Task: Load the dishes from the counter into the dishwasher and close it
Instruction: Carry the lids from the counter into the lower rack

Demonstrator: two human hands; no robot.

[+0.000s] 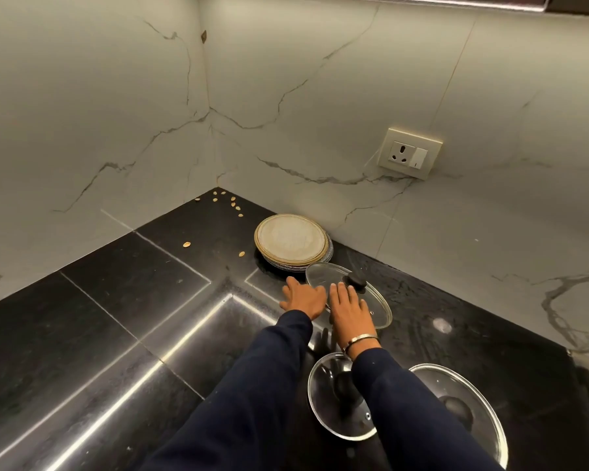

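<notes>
From the head view little looks done: the stack of plates [291,240] and three glass lids [349,294] sit on the black counter [123,300], both the left hand [303,298] and right hand [349,309] reach flat-fingered and empty toward the far lid, and the dishwasher is out of sight.

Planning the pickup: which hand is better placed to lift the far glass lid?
Probably the right hand: it already lies on the far glass lid, just short of its knob. The left hand sits beside the rim on the counter.
</notes>
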